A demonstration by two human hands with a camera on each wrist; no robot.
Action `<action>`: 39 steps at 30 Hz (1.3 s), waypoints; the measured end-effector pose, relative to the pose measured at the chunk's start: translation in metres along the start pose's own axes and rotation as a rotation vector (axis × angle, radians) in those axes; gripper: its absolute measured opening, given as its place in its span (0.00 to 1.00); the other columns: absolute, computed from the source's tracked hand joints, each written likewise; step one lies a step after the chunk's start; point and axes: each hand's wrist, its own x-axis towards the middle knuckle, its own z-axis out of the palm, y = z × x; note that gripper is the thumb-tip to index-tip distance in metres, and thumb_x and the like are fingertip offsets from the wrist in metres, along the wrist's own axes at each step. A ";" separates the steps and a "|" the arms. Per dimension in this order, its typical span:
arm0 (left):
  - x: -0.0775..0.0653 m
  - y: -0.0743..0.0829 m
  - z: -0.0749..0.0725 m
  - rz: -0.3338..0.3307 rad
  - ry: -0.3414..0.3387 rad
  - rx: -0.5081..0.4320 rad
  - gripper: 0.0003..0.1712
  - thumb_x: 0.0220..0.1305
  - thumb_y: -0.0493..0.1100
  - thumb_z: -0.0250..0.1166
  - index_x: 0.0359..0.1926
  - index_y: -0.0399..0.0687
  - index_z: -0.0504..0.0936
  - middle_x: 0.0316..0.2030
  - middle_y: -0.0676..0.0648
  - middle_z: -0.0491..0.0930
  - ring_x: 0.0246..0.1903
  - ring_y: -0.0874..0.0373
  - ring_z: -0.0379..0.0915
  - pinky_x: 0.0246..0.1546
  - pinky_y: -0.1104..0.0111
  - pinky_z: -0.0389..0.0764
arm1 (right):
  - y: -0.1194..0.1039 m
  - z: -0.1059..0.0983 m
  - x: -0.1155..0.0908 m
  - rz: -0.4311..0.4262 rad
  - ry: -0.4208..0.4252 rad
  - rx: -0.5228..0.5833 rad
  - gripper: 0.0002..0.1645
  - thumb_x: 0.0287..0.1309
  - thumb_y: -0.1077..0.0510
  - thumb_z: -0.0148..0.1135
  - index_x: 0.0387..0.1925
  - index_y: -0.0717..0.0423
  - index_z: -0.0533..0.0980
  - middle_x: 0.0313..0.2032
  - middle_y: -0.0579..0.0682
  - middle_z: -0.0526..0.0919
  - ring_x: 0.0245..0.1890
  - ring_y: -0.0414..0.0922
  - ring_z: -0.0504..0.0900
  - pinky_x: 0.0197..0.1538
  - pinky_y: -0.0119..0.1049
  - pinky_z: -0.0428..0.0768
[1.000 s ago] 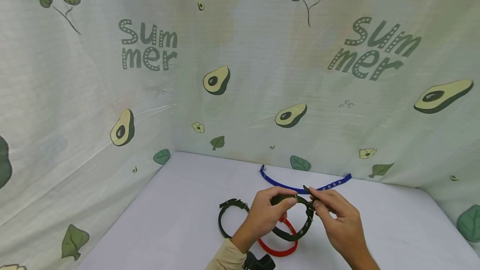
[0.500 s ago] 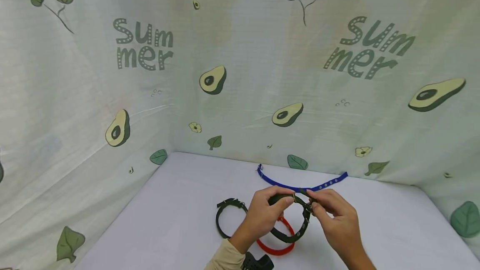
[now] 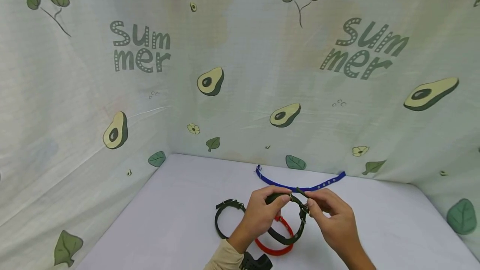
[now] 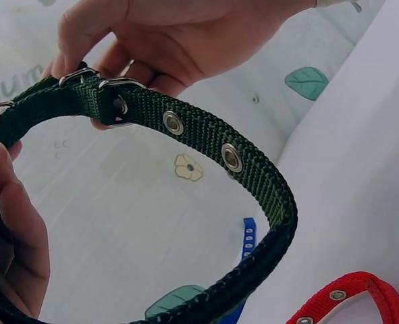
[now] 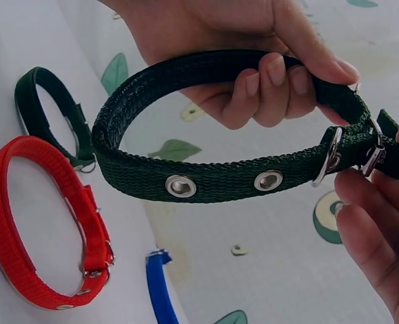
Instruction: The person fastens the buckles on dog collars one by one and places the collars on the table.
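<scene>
A dark green dog collar point(image 3: 286, 241), closed into a loop through its metal buckle point(image 5: 373, 154), is held in the air by both hands. My left hand point(image 3: 258, 209) grips the padded band, thumb on top and fingers curled round it. At the buckle, my right hand point(image 3: 333, 220) pinches the strap near its free end point(image 5: 389, 125). Metal eyelets point(image 4: 231, 157) line the strap, and a D-ring point(image 5: 329, 156) sits beside the buckle. Under the held loop lies a red collar point(image 3: 275, 252), partly covered by it and the left hand.
Another dark green collar point(image 3: 217, 220) lies buckled on the white table point(image 3: 180, 203), left of the hands. Behind them a blue collar point(image 3: 326, 183) lies unfastened. A black object point(image 3: 256, 262) shows beside the left sleeve point(image 3: 225, 257). Printed cloth point(image 3: 240, 45) hangs behind the table.
The head view has shifted slightly, moving everything a little left. Both hands keep hold of the green collar while the right fingers work the strap end at the buckle, its tip shifting slightly.
</scene>
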 end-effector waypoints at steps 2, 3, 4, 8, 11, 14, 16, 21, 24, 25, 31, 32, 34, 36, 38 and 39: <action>-0.001 0.000 0.000 -0.002 0.007 0.005 0.11 0.70 0.45 0.65 0.49 0.46 0.86 0.25 0.51 0.73 0.21 0.62 0.69 0.24 0.75 0.75 | 0.000 0.001 0.000 -0.003 0.004 0.006 0.17 0.57 0.76 0.65 0.43 0.55 0.83 0.36 0.45 0.83 0.30 0.40 0.84 0.33 0.29 0.83; -0.001 0.000 0.000 -0.001 0.011 0.009 0.12 0.71 0.45 0.64 0.49 0.45 0.86 0.25 0.51 0.73 0.21 0.63 0.69 0.24 0.75 0.75 | 0.000 0.001 -0.001 0.007 0.007 0.017 0.17 0.57 0.76 0.64 0.42 0.55 0.83 0.36 0.45 0.83 0.30 0.40 0.84 0.33 0.29 0.83; -0.002 0.000 0.000 -0.004 0.018 0.012 0.12 0.71 0.44 0.64 0.49 0.45 0.86 0.26 0.51 0.73 0.22 0.64 0.69 0.24 0.75 0.75 | 0.000 0.001 -0.001 0.012 0.011 0.024 0.17 0.57 0.77 0.64 0.42 0.55 0.82 0.36 0.45 0.83 0.30 0.40 0.84 0.33 0.29 0.83; -0.006 -0.001 0.000 -0.007 0.035 0.032 0.13 0.71 0.44 0.64 0.49 0.41 0.85 0.27 0.51 0.74 0.22 0.65 0.69 0.23 0.73 0.75 | -0.003 0.002 -0.004 0.027 0.027 0.055 0.17 0.56 0.78 0.63 0.41 0.56 0.82 0.35 0.46 0.83 0.30 0.40 0.84 0.32 0.30 0.83; -0.007 -0.002 0.001 -0.003 0.036 0.038 0.13 0.71 0.44 0.64 0.49 0.42 0.85 0.28 0.52 0.74 0.22 0.65 0.69 0.23 0.72 0.76 | -0.005 0.002 -0.005 0.021 0.032 0.064 0.18 0.55 0.79 0.63 0.41 0.57 0.82 0.35 0.48 0.83 0.30 0.41 0.84 0.32 0.29 0.83; -0.007 -0.002 0.001 0.007 0.035 0.037 0.11 0.71 0.44 0.64 0.48 0.44 0.85 0.28 0.52 0.75 0.23 0.65 0.70 0.24 0.70 0.77 | -0.005 0.001 -0.005 0.021 0.018 0.053 0.18 0.55 0.79 0.63 0.40 0.56 0.83 0.35 0.48 0.83 0.32 0.41 0.83 0.34 0.29 0.83; -0.007 -0.002 0.001 0.012 0.033 0.035 0.11 0.71 0.44 0.63 0.49 0.44 0.85 0.29 0.51 0.75 0.23 0.65 0.70 0.24 0.71 0.77 | -0.005 -0.001 -0.004 0.026 -0.004 0.024 0.19 0.56 0.78 0.63 0.40 0.52 0.83 0.36 0.45 0.83 0.33 0.40 0.82 0.35 0.28 0.83; -0.007 -0.001 0.002 0.017 0.031 0.032 0.11 0.71 0.44 0.63 0.49 0.45 0.85 0.28 0.51 0.74 0.24 0.65 0.69 0.24 0.75 0.75 | -0.003 0.000 -0.002 -0.013 -0.043 -0.020 0.22 0.54 0.77 0.64 0.39 0.47 0.84 0.36 0.41 0.82 0.35 0.38 0.80 0.36 0.27 0.82; -0.007 0.000 0.002 0.019 0.026 0.035 0.10 0.71 0.44 0.63 0.49 0.47 0.85 0.27 0.51 0.74 0.23 0.64 0.69 0.24 0.72 0.77 | -0.003 0.002 -0.002 -0.055 -0.052 -0.017 0.23 0.53 0.78 0.65 0.40 0.48 0.85 0.36 0.41 0.82 0.36 0.37 0.80 0.36 0.26 0.81; -0.006 0.001 0.002 0.020 0.024 0.035 0.10 0.71 0.44 0.63 0.49 0.47 0.85 0.27 0.51 0.73 0.23 0.64 0.69 0.24 0.71 0.77 | -0.002 0.002 -0.002 -0.067 -0.052 -0.021 0.23 0.52 0.78 0.66 0.40 0.48 0.85 0.36 0.42 0.82 0.36 0.37 0.80 0.36 0.27 0.81; -0.005 -0.001 0.003 0.004 0.006 0.021 0.14 0.72 0.45 0.63 0.51 0.42 0.84 0.26 0.50 0.73 0.23 0.59 0.70 0.24 0.74 0.75 | -0.001 0.004 -0.004 -0.043 -0.067 -0.066 0.23 0.55 0.74 0.68 0.42 0.43 0.85 0.39 0.39 0.81 0.37 0.37 0.80 0.35 0.29 0.82; -0.005 -0.001 0.004 -0.003 0.004 0.016 0.14 0.72 0.45 0.63 0.51 0.42 0.84 0.27 0.50 0.73 0.23 0.56 0.70 0.24 0.75 0.75 | -0.001 0.004 -0.004 -0.036 -0.069 -0.072 0.23 0.55 0.74 0.68 0.42 0.43 0.85 0.39 0.38 0.81 0.37 0.37 0.80 0.35 0.29 0.82; -0.004 0.000 0.005 -0.021 0.002 0.006 0.14 0.72 0.45 0.63 0.52 0.43 0.84 0.27 0.49 0.74 0.23 0.52 0.71 0.25 0.75 0.75 | -0.001 0.004 -0.004 -0.038 -0.070 -0.083 0.22 0.55 0.73 0.69 0.42 0.43 0.85 0.39 0.38 0.81 0.37 0.37 0.80 0.36 0.29 0.81; -0.003 0.000 0.006 -0.035 0.004 -0.011 0.14 0.72 0.44 0.63 0.52 0.43 0.84 0.27 0.49 0.74 0.23 0.51 0.71 0.25 0.75 0.75 | 0.000 0.004 -0.004 -0.038 -0.068 -0.096 0.22 0.55 0.73 0.69 0.43 0.43 0.85 0.40 0.38 0.80 0.38 0.36 0.79 0.36 0.28 0.81; -0.002 0.001 0.007 -0.050 0.004 -0.027 0.13 0.72 0.44 0.63 0.52 0.45 0.84 0.27 0.50 0.75 0.24 0.54 0.72 0.25 0.74 0.76 | 0.000 0.004 -0.003 -0.042 -0.063 -0.114 0.22 0.56 0.73 0.68 0.44 0.44 0.86 0.41 0.38 0.80 0.38 0.36 0.79 0.37 0.27 0.80; -0.002 0.001 0.007 -0.054 0.002 -0.030 0.13 0.72 0.45 0.63 0.52 0.46 0.84 0.28 0.50 0.75 0.24 0.57 0.72 0.26 0.74 0.76 | 0.001 0.004 -0.003 -0.046 -0.062 -0.120 0.22 0.56 0.73 0.68 0.44 0.44 0.86 0.41 0.38 0.80 0.39 0.36 0.79 0.38 0.27 0.80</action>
